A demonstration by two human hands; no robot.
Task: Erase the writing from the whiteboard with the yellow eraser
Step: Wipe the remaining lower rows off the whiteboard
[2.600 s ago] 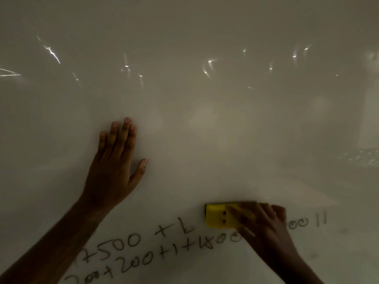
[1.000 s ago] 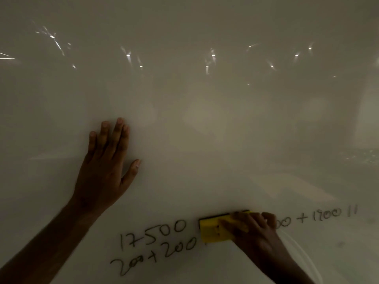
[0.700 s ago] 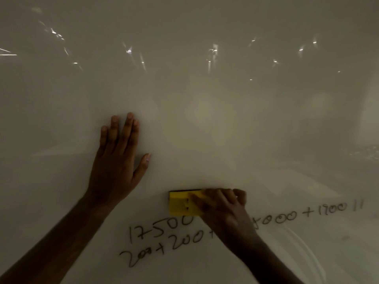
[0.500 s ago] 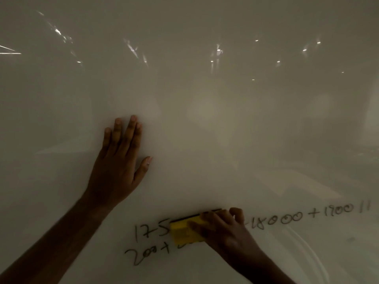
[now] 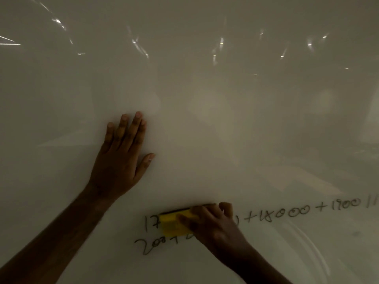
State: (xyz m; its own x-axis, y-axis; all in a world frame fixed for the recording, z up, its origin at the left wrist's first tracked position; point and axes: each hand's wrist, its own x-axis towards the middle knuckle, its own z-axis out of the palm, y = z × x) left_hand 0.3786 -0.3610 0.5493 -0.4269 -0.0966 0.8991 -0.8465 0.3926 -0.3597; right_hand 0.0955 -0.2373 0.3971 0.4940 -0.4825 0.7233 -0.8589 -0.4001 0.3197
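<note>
Dim whiteboard (image 5: 205, 119) fills view; light glints (image 5: 221, 41) across top. Two hands, one eraser, two rows of writing. Left hand (image 5: 121, 160): flat on board, fingers straight, thumb out, holding nothing. Right hand (image 5: 213, 224): fingers curled over yellow eraser (image 5: 171, 224), pressed to board at lower centre, covering upper row (image 5: 303, 210) betw. "17" and "+18000". Lower row (image 5: 147, 243) partly hidden under eraser.

Your whiteboard (image 5: 205, 124) fills the view. On it sit dark handwritten numbers (image 5: 295, 212), the yellow eraser (image 5: 172, 224) and your flat left hand (image 5: 121, 160).
</note>
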